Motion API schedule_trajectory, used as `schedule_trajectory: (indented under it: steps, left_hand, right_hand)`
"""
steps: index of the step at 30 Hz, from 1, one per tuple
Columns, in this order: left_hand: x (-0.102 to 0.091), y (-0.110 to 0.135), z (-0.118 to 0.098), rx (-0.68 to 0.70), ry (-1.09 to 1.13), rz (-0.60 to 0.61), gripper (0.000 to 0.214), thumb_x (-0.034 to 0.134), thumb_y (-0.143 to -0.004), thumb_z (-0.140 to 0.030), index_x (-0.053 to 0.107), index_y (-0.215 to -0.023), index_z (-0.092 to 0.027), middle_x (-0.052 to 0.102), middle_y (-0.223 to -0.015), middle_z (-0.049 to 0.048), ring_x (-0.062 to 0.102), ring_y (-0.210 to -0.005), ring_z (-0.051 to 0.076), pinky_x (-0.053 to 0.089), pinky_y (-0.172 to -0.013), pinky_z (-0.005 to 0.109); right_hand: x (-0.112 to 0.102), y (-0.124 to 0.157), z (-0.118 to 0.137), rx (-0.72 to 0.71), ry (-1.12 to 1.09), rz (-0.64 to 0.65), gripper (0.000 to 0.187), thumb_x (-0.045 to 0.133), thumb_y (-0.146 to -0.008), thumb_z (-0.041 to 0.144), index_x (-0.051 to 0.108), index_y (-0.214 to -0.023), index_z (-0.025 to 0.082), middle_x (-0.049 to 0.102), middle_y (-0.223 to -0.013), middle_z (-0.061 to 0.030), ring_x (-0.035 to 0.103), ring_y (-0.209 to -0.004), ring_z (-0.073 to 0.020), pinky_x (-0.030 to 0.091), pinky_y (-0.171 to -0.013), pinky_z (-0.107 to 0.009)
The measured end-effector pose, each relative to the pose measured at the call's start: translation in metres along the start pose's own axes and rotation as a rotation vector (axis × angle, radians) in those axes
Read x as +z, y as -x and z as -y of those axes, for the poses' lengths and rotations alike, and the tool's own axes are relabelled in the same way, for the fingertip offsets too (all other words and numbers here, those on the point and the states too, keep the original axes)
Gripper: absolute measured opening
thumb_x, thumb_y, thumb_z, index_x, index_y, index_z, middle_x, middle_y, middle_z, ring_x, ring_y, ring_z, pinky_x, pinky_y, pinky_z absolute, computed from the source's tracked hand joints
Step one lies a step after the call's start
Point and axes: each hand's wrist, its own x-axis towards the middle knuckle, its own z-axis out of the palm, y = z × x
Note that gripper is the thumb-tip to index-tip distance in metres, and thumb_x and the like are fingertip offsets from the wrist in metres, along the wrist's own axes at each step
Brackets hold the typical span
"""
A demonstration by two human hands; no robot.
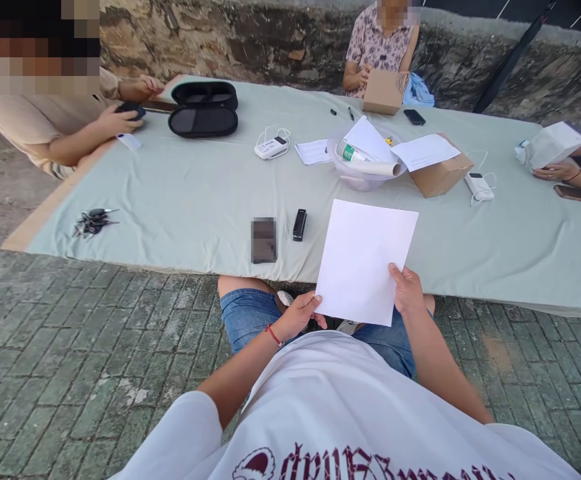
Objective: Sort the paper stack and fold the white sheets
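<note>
Now, left hand (pixel 303 313): pinches the lower left corner of the paper (pixel 360 260), thumb on top.
Right hand (pixel 407 290): grasps the paper's right edge, thumb on top.
Paper: a white sheet between both hands, above the near edge of the table (pixel 195 180).
Stapler (pixel 299 225): black, just left of the paper.
Keys (pixel 93 222): a bunch, well left of the paper.
Bowl (pixel 358 180): beyond the paper, piled with sheets and a bottle (pixel 351 152).
Box (pixel 440 175): cardboard, beyond the paper and to its right.
Case (pixel 204 113): black, lying open, beyond the paper, far left.
</note>
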Motion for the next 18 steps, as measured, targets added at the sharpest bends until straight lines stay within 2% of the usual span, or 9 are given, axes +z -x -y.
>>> schedule_trajectory:
  steps: [5,11,18]
  left_hand:
    - [-0.001,0.008,-0.003,-0.037,0.052,0.061,0.044,0.061,-0.083,-0.055,0.062,-0.102,-0.016,0.068,-0.077,0.0047,0.066,-0.063,0.016,0.051,-0.069,0.030]
    - [-0.003,0.011,0.003,-0.047,0.077,0.045,0.046,0.063,-0.080,-0.056,0.063,-0.100,-0.015,0.071,-0.095,0.0106,0.067,-0.064,0.016,0.051,-0.070,0.031]
    - [-0.003,0.017,0.008,-0.019,-0.074,0.037,0.045,0.056,-0.085,-0.058,0.059,-0.097,-0.015,0.072,-0.086,0.0094,0.066,-0.058,0.016,0.051,-0.067,0.031]
  right_hand:
    - [0.001,-0.001,0.004,0.012,0.011,0.035,0.041,0.074,-0.073,0.051,0.071,-0.102,0.022,0.073,-0.107,-0.0052,0.068,-0.100,-0.0269,0.055,-0.087,-0.040]
    - [0.001,0.001,0.004,0.033,0.029,0.048,0.045,0.075,-0.071,0.054,0.071,-0.103,0.022,0.074,-0.105,-0.0058,0.068,-0.098,-0.0283,0.056,-0.084,-0.041]
    - [0.001,0.004,0.000,0.061,-0.004,0.099,0.043,0.075,-0.072,0.052,0.071,-0.102,0.023,0.074,-0.105,-0.0051,0.069,-0.098,-0.0284,0.056,-0.086,-0.042]
